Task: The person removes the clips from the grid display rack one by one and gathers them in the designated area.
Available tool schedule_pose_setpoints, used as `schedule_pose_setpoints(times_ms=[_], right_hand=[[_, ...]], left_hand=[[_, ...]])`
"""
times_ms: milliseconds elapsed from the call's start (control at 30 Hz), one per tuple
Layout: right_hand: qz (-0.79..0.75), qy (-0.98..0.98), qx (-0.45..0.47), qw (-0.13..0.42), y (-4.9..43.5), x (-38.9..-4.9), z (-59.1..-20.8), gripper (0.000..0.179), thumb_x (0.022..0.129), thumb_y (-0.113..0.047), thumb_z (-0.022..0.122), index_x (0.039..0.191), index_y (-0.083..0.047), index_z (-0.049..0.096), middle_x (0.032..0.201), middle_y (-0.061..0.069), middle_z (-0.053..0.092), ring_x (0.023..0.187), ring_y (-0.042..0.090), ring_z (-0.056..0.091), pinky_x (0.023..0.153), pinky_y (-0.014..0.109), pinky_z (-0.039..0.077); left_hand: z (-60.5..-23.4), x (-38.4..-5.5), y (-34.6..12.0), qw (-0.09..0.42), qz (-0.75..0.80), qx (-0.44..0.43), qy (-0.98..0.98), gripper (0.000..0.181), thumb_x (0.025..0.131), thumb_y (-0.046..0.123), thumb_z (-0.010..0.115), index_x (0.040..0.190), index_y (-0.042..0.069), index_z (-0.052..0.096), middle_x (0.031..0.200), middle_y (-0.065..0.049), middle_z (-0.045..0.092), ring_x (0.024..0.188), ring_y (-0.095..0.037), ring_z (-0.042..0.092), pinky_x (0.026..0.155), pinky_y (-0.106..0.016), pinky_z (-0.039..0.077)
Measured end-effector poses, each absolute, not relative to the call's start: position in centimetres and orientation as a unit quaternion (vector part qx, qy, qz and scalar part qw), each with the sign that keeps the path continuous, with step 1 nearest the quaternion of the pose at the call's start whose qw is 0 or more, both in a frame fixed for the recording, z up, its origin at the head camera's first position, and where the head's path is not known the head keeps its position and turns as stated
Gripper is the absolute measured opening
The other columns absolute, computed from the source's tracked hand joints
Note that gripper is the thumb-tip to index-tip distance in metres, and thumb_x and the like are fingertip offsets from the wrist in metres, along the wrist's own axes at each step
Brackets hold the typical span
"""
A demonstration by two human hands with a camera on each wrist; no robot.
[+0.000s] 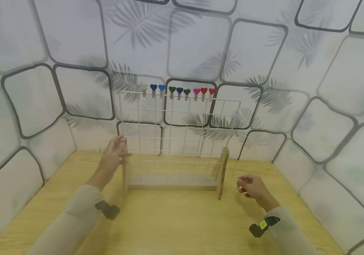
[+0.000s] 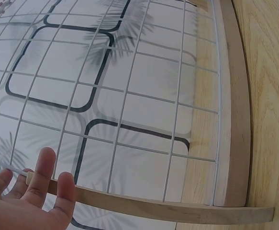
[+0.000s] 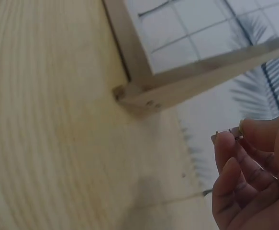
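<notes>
A white wire grid rack (image 1: 178, 140) stands upright in wooden side supports (image 1: 222, 173). Heart-topped clothespins (image 1: 179, 91) in white, blue, green, pink and red line its top wire. My left hand (image 1: 113, 154) holds the rack's left edge, just above the support; in the left wrist view its fingers (image 2: 44, 167) lie about the side wire and the support's tip. Off to the right of the rack, my right hand (image 1: 253, 187) pinches a small clothespin (image 3: 232, 134) between thumb and fingertips. Most of this clothespin is covered by the fingers.
The rack stands on a light wood-grain table (image 1: 169, 219). A patterned cloth wall (image 1: 197, 42) with dark rounded outlines and leaf prints rises behind and on both sides. Wrist cameras (image 1: 259, 229) are strapped over both sleeves.
</notes>
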State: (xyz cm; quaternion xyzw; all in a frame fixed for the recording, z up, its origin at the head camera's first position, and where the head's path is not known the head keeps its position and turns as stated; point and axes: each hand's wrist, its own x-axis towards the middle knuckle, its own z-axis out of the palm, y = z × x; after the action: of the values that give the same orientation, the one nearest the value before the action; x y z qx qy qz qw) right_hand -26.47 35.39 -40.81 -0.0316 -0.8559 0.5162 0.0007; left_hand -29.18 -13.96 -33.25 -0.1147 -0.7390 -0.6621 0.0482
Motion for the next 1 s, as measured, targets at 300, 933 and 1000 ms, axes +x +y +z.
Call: schedule_pose_setpoints(times_ms=[300, 933, 1000], right_hand=[[0.486, -0.872, -0.058, -0.001, 36.4, -26.1, -43.3, 0.034, 0.098, -0.015, 0.057, 0.119, 0.011, 0.056, 0.092, 0.012, 0.065, 0.074, 0.018, 0.062, 0.059, 0.030, 0.052], [0.350, -0.934, -0.070, 0.030, 37.6, -26.7, -45.2, 0.027, 0.094, -0.017, 0.062, 0.104, 0.008, 0.066, 0.076, 0.002, 0.064, 0.073, 0.018, 0.058, 0.067, 0.029, 0.047], [0.343, -0.936, -0.072, 0.029, 37.6, -26.7, -45.3, 0.028, 0.094, -0.017, 0.062, 0.104, 0.009, 0.066, 0.076, 0.003, 0.064, 0.073, 0.017, 0.058, 0.066, 0.029, 0.049]], left_hand=[[-33.3, -29.0, -14.3, 0.045, -0.657, -0.115, -0.744, 0.059, 0.107, 0.036, 0.025, 0.154, 0.004, 0.008, 0.157, -0.021, 0.019, 0.122, -0.041, 0.046, 0.101, -0.052, 0.040], [-32.8, -29.1, -13.8, 0.022, -0.668, -0.110, -0.735, 0.060, 0.107, 0.038, 0.023, 0.155, 0.007, 0.004, 0.158, -0.019, 0.014, 0.127, -0.042, 0.040, 0.104, -0.054, 0.036], [-32.8, -29.0, -13.8, 0.019, -0.668, -0.114, -0.735, 0.060, 0.107, 0.038, 0.023, 0.155, 0.007, 0.002, 0.158, -0.020, 0.013, 0.127, -0.042, 0.039, 0.105, -0.055, 0.034]])
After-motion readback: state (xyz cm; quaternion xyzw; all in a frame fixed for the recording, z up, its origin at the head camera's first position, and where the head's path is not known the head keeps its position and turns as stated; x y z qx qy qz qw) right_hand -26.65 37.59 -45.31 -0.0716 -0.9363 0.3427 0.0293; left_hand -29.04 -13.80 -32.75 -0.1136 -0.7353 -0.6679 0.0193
